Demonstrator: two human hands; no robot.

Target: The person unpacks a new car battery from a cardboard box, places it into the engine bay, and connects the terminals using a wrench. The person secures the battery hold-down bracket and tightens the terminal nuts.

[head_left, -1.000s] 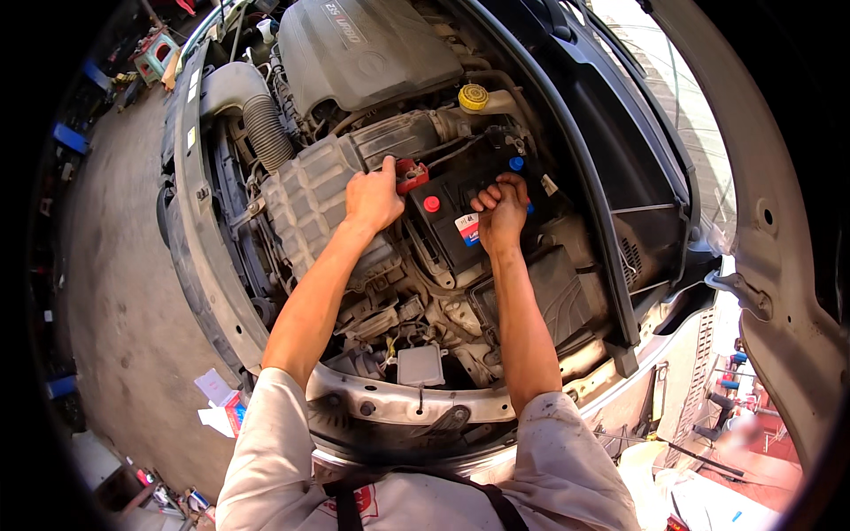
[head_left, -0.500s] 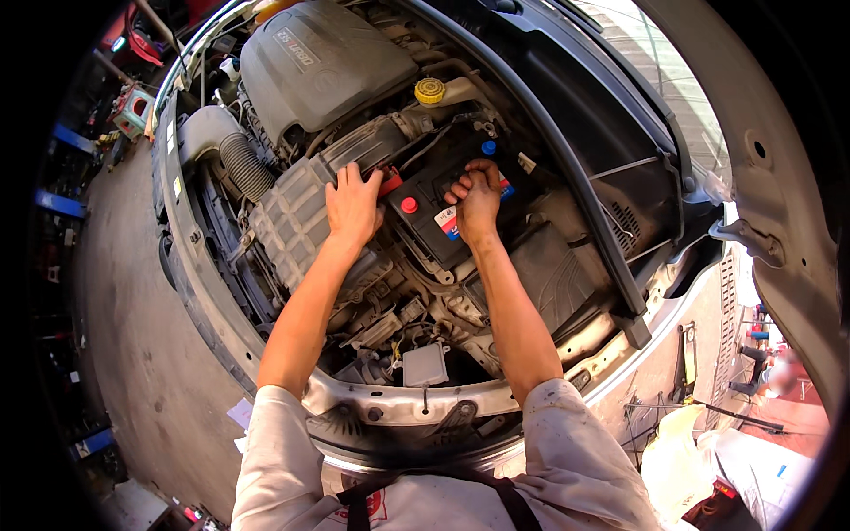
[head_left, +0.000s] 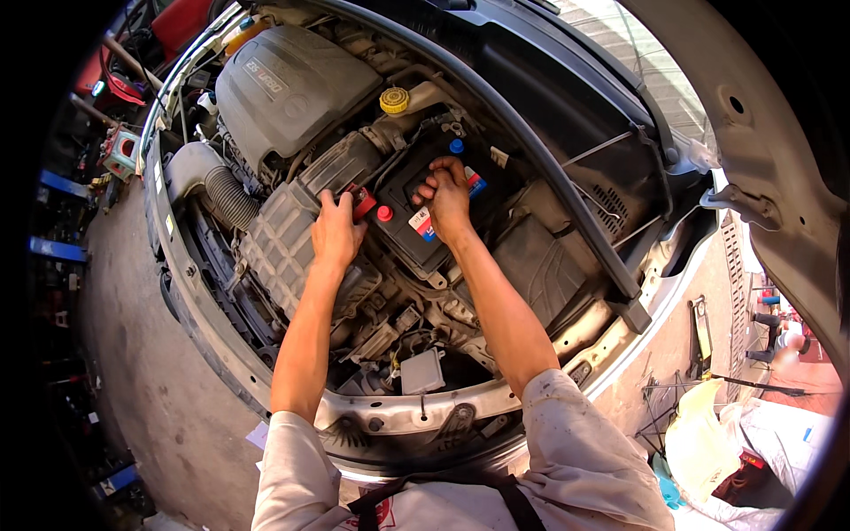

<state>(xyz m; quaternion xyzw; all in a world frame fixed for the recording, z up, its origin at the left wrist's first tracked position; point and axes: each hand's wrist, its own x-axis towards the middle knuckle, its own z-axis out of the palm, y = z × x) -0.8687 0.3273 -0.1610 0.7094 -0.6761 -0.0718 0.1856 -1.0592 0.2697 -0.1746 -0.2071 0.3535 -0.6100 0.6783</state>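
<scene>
A black car battery (head_left: pixel 409 239) with a red cap (head_left: pixel 384 213) and a blue cap (head_left: pixel 456 146) on its posts sits in the engine bay. At its left edge, my left hand (head_left: pixel 336 232) is closed on a red terminal cover (head_left: pixel 364 203), beside the ribbed air filter box (head_left: pixel 288 237). Over the battery top is my right hand (head_left: pixel 447 202), its fingers curled inward. The palm hides whatever those fingers grip. Below that hand, a red, white and blue label (head_left: pixel 423 224) shows on the battery.
A dark engine cover (head_left: pixel 292 84) and a yellow reservoir cap (head_left: pixel 394 100) lie beyond my hands. The front body rail (head_left: pixel 354 411) runs in front of me. The raised bonnet (head_left: pixel 770 133) hangs at right. A small grey box (head_left: pixel 422 372) sits near the rail.
The view has shifted, so the engine bay appears farther left. The red terminal cover has moved slightly toward me with my left hand. My right hand stays over the battery, fingers curled.
</scene>
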